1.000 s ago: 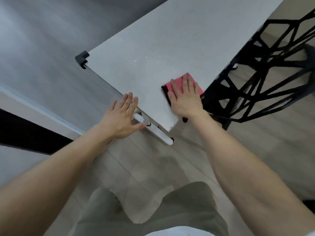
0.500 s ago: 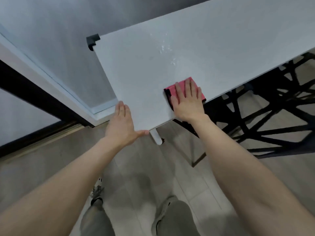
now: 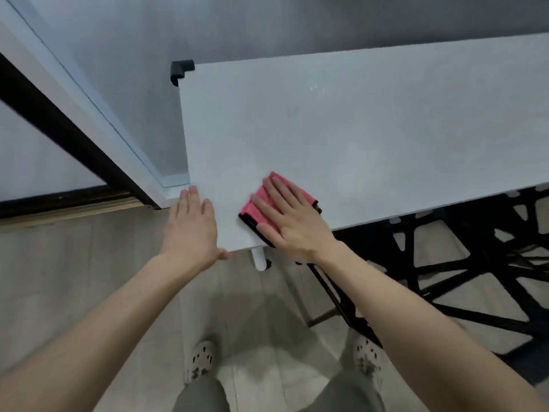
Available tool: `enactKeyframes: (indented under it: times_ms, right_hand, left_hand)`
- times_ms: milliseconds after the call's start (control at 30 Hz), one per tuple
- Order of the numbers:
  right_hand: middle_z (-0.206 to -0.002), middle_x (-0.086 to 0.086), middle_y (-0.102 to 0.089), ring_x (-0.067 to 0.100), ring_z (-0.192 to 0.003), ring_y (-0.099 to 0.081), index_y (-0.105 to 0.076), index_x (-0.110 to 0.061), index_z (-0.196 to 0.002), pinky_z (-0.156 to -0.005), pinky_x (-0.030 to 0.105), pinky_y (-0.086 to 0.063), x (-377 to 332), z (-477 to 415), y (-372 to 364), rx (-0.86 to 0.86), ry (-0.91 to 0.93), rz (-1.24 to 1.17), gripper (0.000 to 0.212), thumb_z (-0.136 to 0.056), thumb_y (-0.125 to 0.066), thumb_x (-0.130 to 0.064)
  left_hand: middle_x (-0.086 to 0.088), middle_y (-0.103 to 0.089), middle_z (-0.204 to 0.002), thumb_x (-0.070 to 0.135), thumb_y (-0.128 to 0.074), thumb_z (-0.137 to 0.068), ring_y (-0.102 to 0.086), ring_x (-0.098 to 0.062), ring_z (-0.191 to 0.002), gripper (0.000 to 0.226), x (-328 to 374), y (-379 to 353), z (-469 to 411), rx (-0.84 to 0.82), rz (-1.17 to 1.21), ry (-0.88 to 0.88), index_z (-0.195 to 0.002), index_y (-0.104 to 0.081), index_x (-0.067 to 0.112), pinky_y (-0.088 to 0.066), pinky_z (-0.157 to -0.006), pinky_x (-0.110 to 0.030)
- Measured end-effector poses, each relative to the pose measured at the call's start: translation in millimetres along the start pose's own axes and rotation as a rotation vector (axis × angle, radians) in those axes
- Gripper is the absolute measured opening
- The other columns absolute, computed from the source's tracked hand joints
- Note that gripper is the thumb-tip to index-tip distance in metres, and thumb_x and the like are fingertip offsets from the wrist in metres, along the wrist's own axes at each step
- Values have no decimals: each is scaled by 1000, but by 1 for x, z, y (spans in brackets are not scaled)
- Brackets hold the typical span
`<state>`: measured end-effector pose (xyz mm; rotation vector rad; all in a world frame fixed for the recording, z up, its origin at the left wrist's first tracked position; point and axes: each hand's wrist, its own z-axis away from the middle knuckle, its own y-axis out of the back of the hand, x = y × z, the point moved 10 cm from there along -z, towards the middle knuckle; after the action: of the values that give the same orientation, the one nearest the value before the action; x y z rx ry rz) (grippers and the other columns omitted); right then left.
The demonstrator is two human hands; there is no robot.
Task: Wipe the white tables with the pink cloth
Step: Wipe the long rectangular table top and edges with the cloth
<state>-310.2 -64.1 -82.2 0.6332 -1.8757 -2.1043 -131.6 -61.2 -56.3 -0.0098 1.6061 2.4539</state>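
Spread fingers [image 3: 280, 193] of the right hand [image 3: 292, 221] press the pink cloth [image 3: 260, 203] at the bench [image 3: 356, 129] corner, its long top stretching rightward

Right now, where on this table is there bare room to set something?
The white table is bare from the pink cloth back to the black corner guard and rightward. Crowded: near-left corner, with the left hand and right hand.

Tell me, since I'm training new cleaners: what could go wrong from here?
The pink cloth lies under the right hand close to the near edge of the white table; a stroke toward the person could drag it off. The left hand is at the table's near corner; leaning there might shift the table.
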Motion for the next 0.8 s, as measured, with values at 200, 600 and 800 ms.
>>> enactKeyframes:
  times_ms: [200,600,800]
  right_hand:
    - [-179,-3,20,8,-162,27,-1,-42,-172,-136,46,3,136,-10,33,-98,81,-13,67,-111,-14,-68]
    - [-181,-1,11,12,-164,23,-6,-42,-172,-135,43,10,150,-57,36,-82,408,39,72,-108,-19,-71]
    - [-181,14,0,30,-167,11,-14,-28,-173,-135,51,5,57,-54,19,-60,516,39,71,-111,-19,-63]
  left_hand:
    - [-16,-46,-157,91,-59,-81,-42,-33,-147,117,44,24,14,105,191,376,-157,-38,4,-40,-119,-45]
    - [-8,-42,-155,89,-75,-69,-41,-31,-141,128,91,14,27,51,384,716,-160,-37,7,-41,-115,-43]
    - [-1,-30,-169,86,-77,-67,-32,-27,-149,132,93,10,39,140,513,755,-167,-30,13,-38,-118,-39]
